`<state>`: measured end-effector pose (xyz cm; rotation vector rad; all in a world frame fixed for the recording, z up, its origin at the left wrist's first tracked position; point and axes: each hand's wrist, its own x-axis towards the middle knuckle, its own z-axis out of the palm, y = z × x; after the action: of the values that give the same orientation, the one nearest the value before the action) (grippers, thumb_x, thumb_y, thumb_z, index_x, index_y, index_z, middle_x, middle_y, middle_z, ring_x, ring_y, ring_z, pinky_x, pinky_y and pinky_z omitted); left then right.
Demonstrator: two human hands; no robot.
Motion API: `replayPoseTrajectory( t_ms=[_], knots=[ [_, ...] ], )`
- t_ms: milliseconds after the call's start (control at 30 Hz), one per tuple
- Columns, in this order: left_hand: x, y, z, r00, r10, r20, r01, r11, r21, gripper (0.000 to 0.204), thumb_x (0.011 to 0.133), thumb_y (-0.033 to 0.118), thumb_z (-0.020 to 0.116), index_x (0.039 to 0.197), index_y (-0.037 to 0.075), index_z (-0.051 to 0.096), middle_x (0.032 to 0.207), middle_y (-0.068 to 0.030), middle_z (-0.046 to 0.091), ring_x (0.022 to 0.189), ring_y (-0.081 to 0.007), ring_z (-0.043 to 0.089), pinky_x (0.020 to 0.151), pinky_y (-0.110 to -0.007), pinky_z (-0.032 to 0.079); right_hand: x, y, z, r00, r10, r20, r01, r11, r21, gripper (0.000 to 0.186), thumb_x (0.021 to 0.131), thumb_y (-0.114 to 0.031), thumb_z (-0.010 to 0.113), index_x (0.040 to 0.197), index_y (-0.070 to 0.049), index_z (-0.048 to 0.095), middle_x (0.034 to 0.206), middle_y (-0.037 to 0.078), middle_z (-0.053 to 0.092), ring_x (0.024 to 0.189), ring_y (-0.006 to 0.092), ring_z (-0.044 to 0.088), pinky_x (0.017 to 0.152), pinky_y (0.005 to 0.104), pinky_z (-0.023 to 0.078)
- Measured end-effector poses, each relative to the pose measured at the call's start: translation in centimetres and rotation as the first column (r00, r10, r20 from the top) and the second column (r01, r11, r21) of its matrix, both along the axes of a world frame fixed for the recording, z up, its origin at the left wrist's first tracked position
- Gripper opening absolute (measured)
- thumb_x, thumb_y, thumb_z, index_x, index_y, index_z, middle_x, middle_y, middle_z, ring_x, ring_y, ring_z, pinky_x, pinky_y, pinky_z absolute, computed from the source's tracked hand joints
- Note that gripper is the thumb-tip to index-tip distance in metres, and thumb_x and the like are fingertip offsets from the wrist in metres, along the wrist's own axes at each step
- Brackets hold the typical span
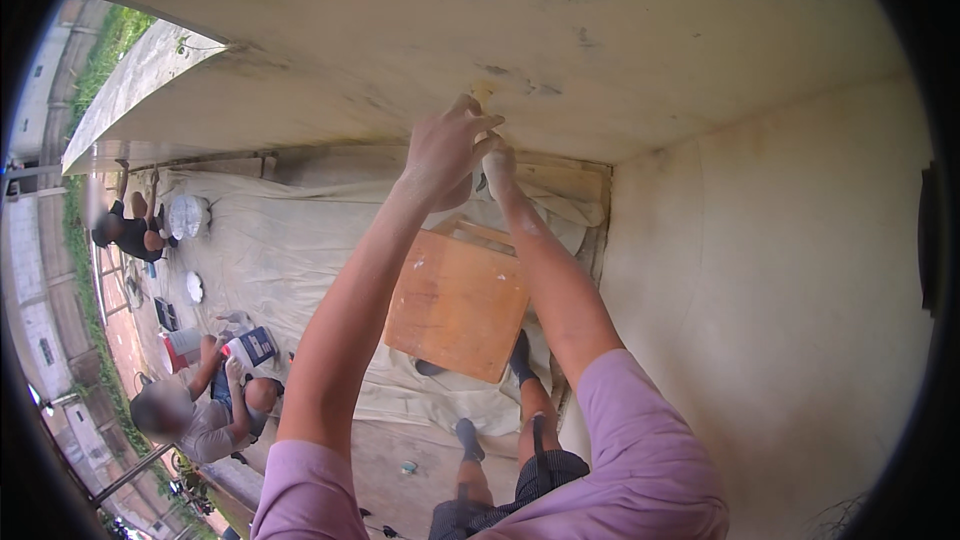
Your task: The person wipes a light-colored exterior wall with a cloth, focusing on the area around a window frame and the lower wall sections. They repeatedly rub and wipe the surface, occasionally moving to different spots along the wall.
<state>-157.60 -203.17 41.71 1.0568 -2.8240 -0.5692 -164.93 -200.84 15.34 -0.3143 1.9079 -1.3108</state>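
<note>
Both my arms reach up to a cream plastered surface [620, 30] with dark scuffs. My left hand [443, 150], dusted white, is curled, its fingers crossing in front of the right hand; what they hold is hidden. Just behind, my right hand [499, 168] is closed around what looks like a putty knife, mostly covered by the fingers. A pale yellow patch [482, 92], its blade or some filler, shows at the surface beyond my fingertips. A small dark end sticks out below the right hand.
I stand by an orange-brown wooden board or stool [455, 305] on a pale drop cloth [290, 230]. A plain wall [760, 240] rises on the right. At left, one person [205, 430] handles a white-and-blue container [250, 345]; another [130, 230] crouches farther off beside a plastic-wrapped bucket [188, 216].
</note>
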Motion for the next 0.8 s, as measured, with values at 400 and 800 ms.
replayPoseTrajectory(
  t_ms=[400,800],
  knots=[
    [8.7,5.1,0.1,0.807,0.504,-0.308,-0.424,0.857,0.292,0.032,0.085,0.02,0.069,0.115,0.008,0.067,0.106,-0.0115,0.062,0.089,-0.0224,0.062,0.072,-0.031,0.049,1.5,-0.6,3.7,0.983,-0.168,-0.074,0.137,0.939,-0.314,0.03,0.08,-0.022,0.076,0.101,-0.003,0.066,0.09,0.014,0.068,0.087,0.0279,0.066,0.078,0.0383,0.052],
    [12.8,11.3,0.9,0.788,0.59,-0.175,-0.435,0.735,0.52,0.027,0.088,0.022,0.063,0.106,0.002,0.067,0.101,-0.0152,0.065,0.094,-0.0336,0.062,0.082,-0.039,0.048,0.4,0.0,3.1,0.633,0.488,-0.601,-0.365,0.873,0.324,0.041,0.077,-0.04,0.068,0.099,-0.006,0.064,0.094,0.016,0.068,0.088,0.0347,0.065,0.078,0.0447,0.052]
  ],
)
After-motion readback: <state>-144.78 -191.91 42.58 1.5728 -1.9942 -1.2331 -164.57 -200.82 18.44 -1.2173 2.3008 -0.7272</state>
